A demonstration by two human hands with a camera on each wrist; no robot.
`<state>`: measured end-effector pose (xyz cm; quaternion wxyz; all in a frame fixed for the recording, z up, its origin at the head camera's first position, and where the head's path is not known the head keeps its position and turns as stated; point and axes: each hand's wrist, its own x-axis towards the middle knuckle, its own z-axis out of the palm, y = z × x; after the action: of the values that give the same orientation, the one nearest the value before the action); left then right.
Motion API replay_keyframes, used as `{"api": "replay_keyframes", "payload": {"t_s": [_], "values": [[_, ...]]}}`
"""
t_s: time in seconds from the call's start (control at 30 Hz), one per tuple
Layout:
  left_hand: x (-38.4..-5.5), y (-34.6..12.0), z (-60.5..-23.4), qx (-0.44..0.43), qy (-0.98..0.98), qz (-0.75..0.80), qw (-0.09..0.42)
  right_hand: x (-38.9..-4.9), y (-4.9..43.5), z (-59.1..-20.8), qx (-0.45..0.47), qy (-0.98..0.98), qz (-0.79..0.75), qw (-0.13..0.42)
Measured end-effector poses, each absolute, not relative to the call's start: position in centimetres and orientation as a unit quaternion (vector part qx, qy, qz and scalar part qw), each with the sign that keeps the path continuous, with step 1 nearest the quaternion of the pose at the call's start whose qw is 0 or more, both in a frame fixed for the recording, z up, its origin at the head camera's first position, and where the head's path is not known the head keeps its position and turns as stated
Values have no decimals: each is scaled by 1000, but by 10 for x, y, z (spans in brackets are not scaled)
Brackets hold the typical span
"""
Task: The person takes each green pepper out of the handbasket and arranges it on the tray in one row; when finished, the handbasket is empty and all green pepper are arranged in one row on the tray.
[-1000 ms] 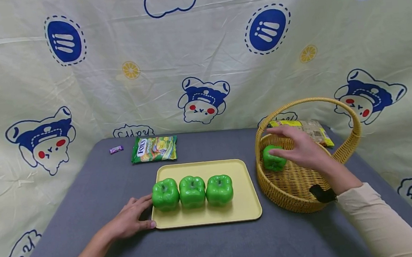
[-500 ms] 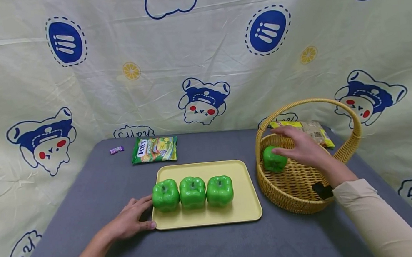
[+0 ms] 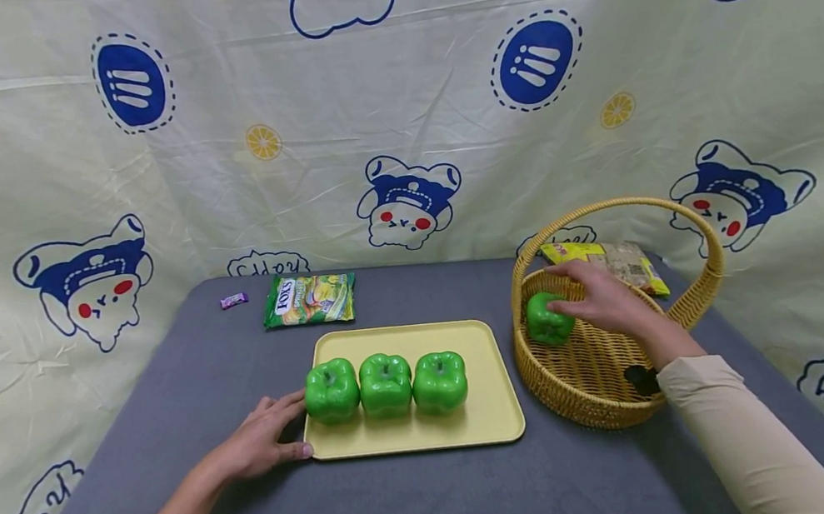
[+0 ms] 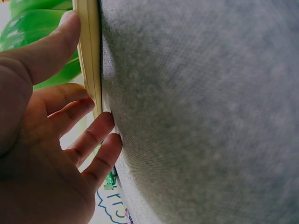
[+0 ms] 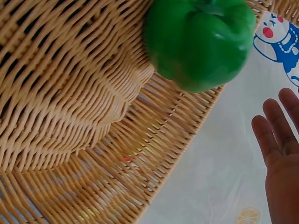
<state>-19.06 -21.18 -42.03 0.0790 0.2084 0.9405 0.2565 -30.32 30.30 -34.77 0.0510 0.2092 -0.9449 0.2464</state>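
Three green bell peppers (image 3: 385, 385) stand in a row on a pale yellow tray (image 3: 492, 412). My left hand (image 3: 261, 440) rests at the tray's left edge, its thumb at the rim and its fingers relaxed; the left wrist view shows the palm (image 4: 51, 144) and the tray rim (image 4: 88, 51) up close. Another bell pepper (image 3: 545, 322) sits inside a wicker basket (image 3: 587, 414), against its left wall. Over the basket, my right hand (image 3: 605, 299) reaches in with fingers loosely extended, thumb overlapping that pepper in the head view. In the right wrist view, fingers and pepper (image 5: 201, 44) are apart.
The basket's tall arched handle (image 3: 617, 203) rises over my right hand. Behind the basket lies a yellow and clear packet (image 3: 627, 261). A green FOX'S candy bag (image 3: 311, 298) and a small purple wrapped sweet (image 3: 233, 300) lie at the back left of the grey table.
My right hand has lowered slightly toward the bell pepper in the basket, and its forearm has shifted a little left. The left hand, tray and peppers have stayed put.
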Motion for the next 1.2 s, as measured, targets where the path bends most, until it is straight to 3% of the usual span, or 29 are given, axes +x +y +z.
{"api": "replay_keyframes", "payload": {"t_s": [0.57,1.2], "values": [[-191,-212,-420,209,939,259,81,-307,305,-360,216,-954,207,-5],[-190,-212,-420,212,941,254,75,-310,307,-366,235,-954,183,-18]]}}
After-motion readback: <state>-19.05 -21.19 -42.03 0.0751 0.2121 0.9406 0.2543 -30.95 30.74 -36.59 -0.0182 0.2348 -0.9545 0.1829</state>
